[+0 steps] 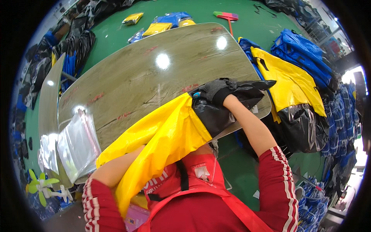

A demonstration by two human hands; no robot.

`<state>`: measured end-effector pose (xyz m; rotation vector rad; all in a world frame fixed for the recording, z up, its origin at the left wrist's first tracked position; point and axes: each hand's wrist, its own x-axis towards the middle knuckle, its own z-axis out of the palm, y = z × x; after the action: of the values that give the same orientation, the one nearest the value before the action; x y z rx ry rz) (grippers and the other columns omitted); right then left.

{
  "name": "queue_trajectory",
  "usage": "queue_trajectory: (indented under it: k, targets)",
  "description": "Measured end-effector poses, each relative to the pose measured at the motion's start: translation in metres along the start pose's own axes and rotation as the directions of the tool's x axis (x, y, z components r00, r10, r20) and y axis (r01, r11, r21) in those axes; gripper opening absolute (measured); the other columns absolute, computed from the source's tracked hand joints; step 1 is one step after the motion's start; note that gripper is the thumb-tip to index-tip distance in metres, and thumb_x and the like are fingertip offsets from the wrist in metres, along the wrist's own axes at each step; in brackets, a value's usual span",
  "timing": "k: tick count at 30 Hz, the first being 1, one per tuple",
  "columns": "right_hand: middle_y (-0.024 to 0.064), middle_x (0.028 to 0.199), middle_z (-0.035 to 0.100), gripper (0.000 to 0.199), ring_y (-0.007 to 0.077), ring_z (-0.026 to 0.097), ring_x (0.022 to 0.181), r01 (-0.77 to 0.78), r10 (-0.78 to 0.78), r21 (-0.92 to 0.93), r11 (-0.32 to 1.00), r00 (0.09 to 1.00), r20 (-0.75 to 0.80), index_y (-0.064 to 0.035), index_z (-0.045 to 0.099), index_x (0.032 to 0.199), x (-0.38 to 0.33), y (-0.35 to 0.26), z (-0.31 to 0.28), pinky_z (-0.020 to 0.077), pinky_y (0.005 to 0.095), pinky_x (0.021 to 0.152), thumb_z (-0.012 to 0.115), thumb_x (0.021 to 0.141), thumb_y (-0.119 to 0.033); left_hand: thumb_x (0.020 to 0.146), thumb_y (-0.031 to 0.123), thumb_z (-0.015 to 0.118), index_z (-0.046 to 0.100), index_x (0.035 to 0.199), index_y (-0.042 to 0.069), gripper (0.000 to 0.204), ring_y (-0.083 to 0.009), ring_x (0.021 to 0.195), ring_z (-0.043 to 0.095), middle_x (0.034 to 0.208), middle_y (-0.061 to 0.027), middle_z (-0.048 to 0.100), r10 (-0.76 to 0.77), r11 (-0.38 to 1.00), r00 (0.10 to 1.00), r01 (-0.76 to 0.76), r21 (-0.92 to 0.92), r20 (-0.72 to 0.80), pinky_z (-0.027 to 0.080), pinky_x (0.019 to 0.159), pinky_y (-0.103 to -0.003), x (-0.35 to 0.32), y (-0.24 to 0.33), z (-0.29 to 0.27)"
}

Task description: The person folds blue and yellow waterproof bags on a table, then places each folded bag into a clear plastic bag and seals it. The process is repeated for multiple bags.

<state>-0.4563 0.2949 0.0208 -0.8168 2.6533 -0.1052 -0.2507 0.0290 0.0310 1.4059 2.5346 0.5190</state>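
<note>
A yellow sheet-like waterproof garment [166, 127] with a black plastic-looking end [216, 118] lies over the table's near edge and drapes down across my lap. My right hand [212, 91], in a dark knit glove with a small blue spot by the thumb, grips the black end near the table's right side. My left forearm [119, 168] runs in behind the yellow material, which hides the left hand and its fingers. The black end spreads to a pointed tip beyond my right wrist.
The wood-patterned table [127, 81] has clear plastic bags [79, 145] at its left end. Yellow-and-black garments [290, 83] and a blue pile [303, 54] stand at the right. Folded yellow packs [157, 28] and a broom [226, 16] lie on the floor beyond; a small green-bladed fan [40, 185] is at left.
</note>
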Motion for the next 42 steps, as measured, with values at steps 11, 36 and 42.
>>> queue_trajectory:
  k: [11,36,42]
  targets:
    - [0.0167,0.103,0.069,0.056,0.0362,0.067,0.094,-0.164,0.163,-0.053,0.985,0.986,-0.017,-0.0111,0.073,0.103,0.002,0.0,0.004,0.0515,0.0451,0.084,0.047,0.088,-0.059,0.092,0.025,0.059,0.062,0.111,0.004,0.029,-0.0371,0.097,0.053,0.106,-0.0186,0.057,-0.841,0.29,-0.012,0.835,-0.468,-0.541,0.039,0.082,-0.045,-0.272,0.114,0.058]
    - [0.0152,0.123,0.061,0.047,0.0329,0.057,0.113,-0.02,-0.024,-0.106,0.994,0.916,-0.401,-0.0149,0.059,0.126,-0.081,0.002,-0.007,0.0449,0.0458,0.094,0.057,0.089,-0.044,0.079,0.055,0.063,0.048,0.138,0.012,0.075,-0.0422,0.143,0.021,0.151,-0.0241,0.031,-0.62,0.686,0.691,0.707,0.171,-0.373,0.002,0.115,-0.059,-0.018,-0.019,0.022]
    - [0.0142,0.143,0.046,0.044,0.0362,0.04,0.133,-0.081,0.084,0.024,0.996,0.917,-0.389,-0.0265,0.05,0.138,-0.11,0.07,0.025,0.0287,0.049,0.111,0.047,0.096,-0.041,0.084,0.064,0.051,0.041,0.142,0.009,0.081,-0.0438,0.142,0.021,0.151,-0.0254,0.03,-0.407,0.81,0.774,0.551,0.2,-0.485,0.002,0.116,-0.061,0.014,-0.014,0.004]
